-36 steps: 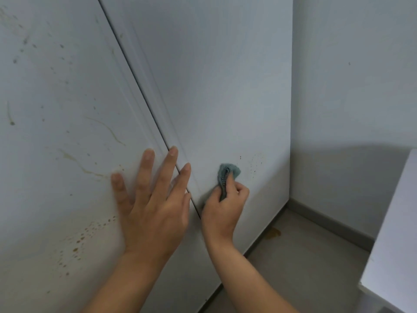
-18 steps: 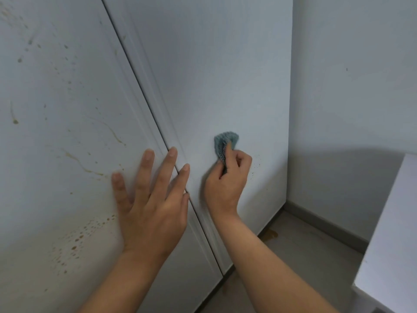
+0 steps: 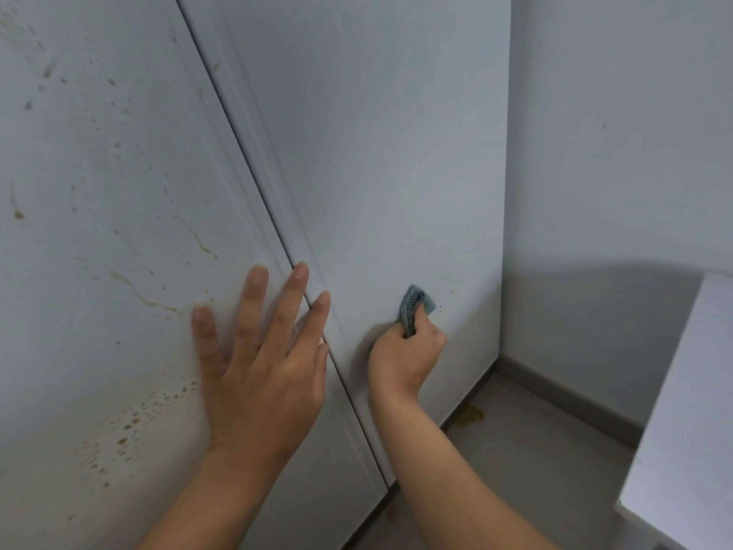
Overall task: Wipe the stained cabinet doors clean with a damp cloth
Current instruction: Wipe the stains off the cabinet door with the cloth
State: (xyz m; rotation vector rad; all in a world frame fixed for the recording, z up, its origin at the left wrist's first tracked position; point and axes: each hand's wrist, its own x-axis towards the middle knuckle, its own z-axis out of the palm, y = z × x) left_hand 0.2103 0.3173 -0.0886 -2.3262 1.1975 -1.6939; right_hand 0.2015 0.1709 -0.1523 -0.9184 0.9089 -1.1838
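Two white cabinet doors fill the view. The left door (image 3: 99,232) carries brown splashes, drips and streaks. My left hand (image 3: 261,359) lies flat on it with fingers spread, the fingertips reaching the seam between the doors. The right door (image 3: 377,152) looks mostly clean, with faint brown specks low down near its right edge. My right hand (image 3: 404,359) is closed around a small teal cloth (image 3: 416,305) and presses it against the lower part of the right door, just left of those specks.
A white wall (image 3: 618,152) with a grey skirting board meets the cabinet at the right. The grey floor (image 3: 535,450) has a yellowish spot (image 3: 472,414) by the cabinet's foot. A white furniture edge (image 3: 682,430) juts in at the lower right.
My right hand with the cloth went up the right door, then came back down towards the specks. My left hand has stayed flat on the left door.
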